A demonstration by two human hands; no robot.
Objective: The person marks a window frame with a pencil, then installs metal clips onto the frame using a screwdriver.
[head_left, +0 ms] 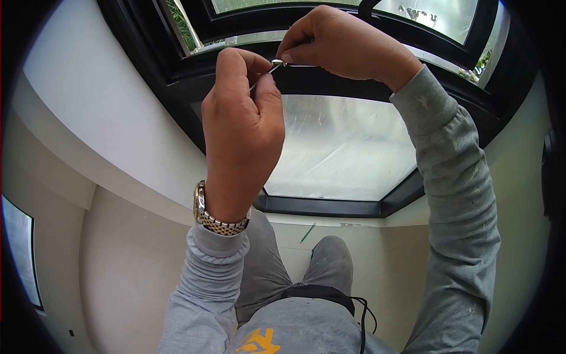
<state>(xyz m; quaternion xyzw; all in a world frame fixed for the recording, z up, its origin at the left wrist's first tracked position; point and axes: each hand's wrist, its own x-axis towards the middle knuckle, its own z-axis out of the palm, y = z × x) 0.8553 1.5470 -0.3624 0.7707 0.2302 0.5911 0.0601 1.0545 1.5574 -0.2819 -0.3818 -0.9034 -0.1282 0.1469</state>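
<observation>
My left hand point(244, 112), with a watch point(221, 221) on its wrist, is raised in front of a black window frame. Its thumb and forefinger pinch a thin metal rod point(273, 69). From the right, my right hand point(348, 47) comes in with thumb and forefinger closed on a small shiny metal piece point(277, 62). The fingertips of both hands are close together around this piece. A thin straight metal length point(302, 65) runs out under my right fingers. Fingers hide most of these small parts, and I cannot tell their exact kind.
Behind my hands, the black window frame point(321, 207) surrounds a hazy lower pane point(345, 150). Above it a black sash point(265, 16) stands tilted away from the frame. A pale wall point(100, 100) curves along the left. A green strip point(308, 233) lies beyond my knees.
</observation>
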